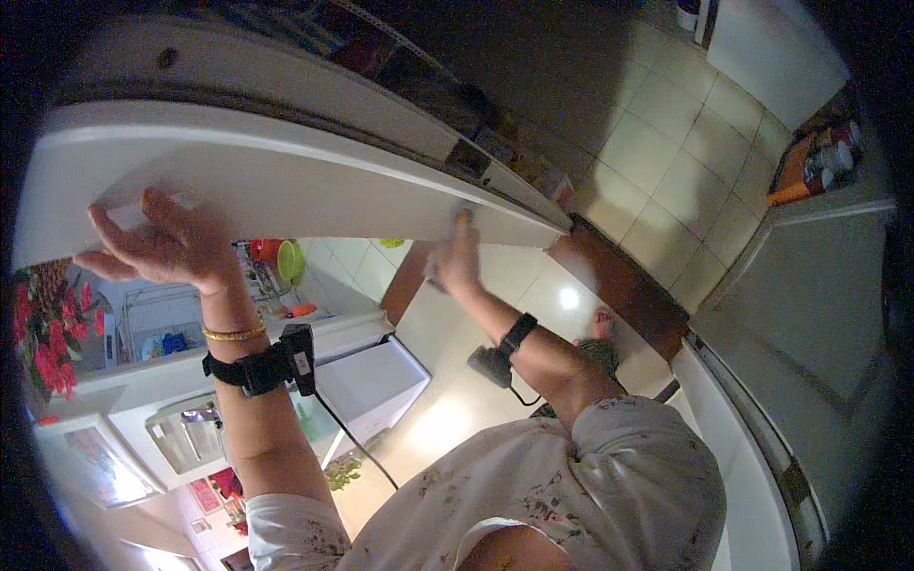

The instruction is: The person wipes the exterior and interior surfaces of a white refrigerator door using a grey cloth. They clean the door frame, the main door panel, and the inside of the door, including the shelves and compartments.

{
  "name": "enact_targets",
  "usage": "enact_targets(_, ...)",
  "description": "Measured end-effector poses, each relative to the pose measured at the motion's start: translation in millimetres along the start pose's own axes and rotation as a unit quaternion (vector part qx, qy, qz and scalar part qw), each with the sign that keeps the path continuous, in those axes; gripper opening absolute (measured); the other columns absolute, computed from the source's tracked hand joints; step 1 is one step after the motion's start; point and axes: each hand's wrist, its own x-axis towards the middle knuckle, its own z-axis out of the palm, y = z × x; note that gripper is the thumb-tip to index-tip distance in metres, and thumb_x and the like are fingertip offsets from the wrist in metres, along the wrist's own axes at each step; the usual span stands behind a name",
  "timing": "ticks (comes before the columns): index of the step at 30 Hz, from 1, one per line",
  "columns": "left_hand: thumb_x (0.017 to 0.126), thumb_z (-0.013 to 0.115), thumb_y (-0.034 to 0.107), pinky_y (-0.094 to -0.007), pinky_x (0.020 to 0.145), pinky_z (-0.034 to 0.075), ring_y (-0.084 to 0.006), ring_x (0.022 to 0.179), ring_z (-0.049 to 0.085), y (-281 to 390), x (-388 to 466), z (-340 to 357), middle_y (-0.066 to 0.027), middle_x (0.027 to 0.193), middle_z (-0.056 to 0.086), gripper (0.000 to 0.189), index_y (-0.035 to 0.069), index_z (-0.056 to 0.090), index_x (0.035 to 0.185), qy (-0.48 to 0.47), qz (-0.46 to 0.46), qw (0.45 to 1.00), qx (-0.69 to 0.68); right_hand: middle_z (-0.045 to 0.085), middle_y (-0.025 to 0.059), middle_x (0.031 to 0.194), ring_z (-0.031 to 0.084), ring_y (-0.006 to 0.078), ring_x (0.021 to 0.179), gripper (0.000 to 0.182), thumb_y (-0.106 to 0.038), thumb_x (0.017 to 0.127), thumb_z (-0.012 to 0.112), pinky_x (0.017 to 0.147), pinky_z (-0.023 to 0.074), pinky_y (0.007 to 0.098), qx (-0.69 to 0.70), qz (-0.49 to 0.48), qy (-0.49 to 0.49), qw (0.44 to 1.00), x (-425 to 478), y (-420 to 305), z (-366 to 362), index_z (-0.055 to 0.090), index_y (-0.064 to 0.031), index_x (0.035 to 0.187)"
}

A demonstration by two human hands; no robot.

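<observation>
A long white panel, apparently a door frame point(321, 193), runs across the view in front of me. My left hand point(161, 243) is at its left part, fingers spread against the white surface and nothing in them. Further along, toward the floor end, my right hand point(460, 260) presses on the same panel. It is blurred and holds a small grey cloth point(434, 275), mostly hidden by the fingers. Each forearm wears a black strap with a box-like device, the left strap point(250, 371) below a gold bracelet.
A brown threshold point(614, 278) crosses the tiled floor point(664, 164). At the right stand a grey door panel point(821, 307) and an orange tray with jars point(814, 168). On the left are a sink point(186, 435), red flowers point(53, 342), a green basin point(289, 260) and a white cabinet point(371, 378).
</observation>
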Motion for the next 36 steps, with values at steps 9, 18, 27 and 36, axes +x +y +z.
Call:
enact_targets(9, 0.086, 0.053, 0.017, -0.0445, 0.099, 0.029, -0.0292, 0.117, 0.036, 13, 7, -19, -0.0215, 0.126, 0.037, 0.048, -0.005, 0.034, 0.124, -0.023, -0.033, 0.999, -0.036, 0.047, 0.0149, 0.097, 0.05, 0.0332, 0.086, 0.05, -0.008, 0.061, 0.063, 0.069, 0.0443, 0.0441, 0.021, -0.285, 0.004, 0.958, 22, -117, -45, 0.055, -0.0198, 0.109)
enact_targets(18, 0.086, 0.053, 0.031, -0.047, 0.101, 0.028, -0.0352, 0.125, 0.029, 42, -96, 7, -0.0217, 0.136, 0.027, 0.047, 0.006, 0.038, 0.123, -0.039, 0.156, 0.982, -0.096, 0.05, 0.0138, 0.098, 0.053, 0.0322, 0.081, 0.037, -0.009, 0.064, 0.064, 0.063, 0.0454, 0.0401, 0.04, -0.246, 0.119, 0.961, 30, -48, -17, 0.063, -0.0266, 0.096)
enact_targets(27, 0.087, 0.051, 0.023, -0.0476, 0.091, 0.04, -0.0367, 0.114, 0.043, 53, -121, 7, -0.029, 0.125, 0.036, 0.03, 0.0, 0.045, 0.105, -0.02, 0.301, 0.954, -0.004, 0.051, 0.0165, 0.102, 0.053, 0.0349, 0.087, 0.044, -0.001, 0.06, 0.062, 0.07, 0.0475, 0.0412, 0.018, -0.156, 0.194, 0.968, 7, 31, -2, 0.061, -0.019, 0.1)
enact_targets(36, 0.086, 0.05, 0.016, -0.0496, 0.086, 0.042, -0.0379, 0.112, 0.046, 58, -117, 17, -0.0273, 0.108, 0.051, 0.026, -0.005, 0.051, 0.099, -0.059, 0.324, 0.94, -0.094, 0.051, 0.0117, 0.105, 0.053, 0.0289, 0.092, 0.047, -0.012, 0.061, 0.064, 0.07, 0.0475, 0.0408, -0.011, 0.013, 0.183, 0.983, 3, 163, 19, 0.059, -0.0244, 0.106)
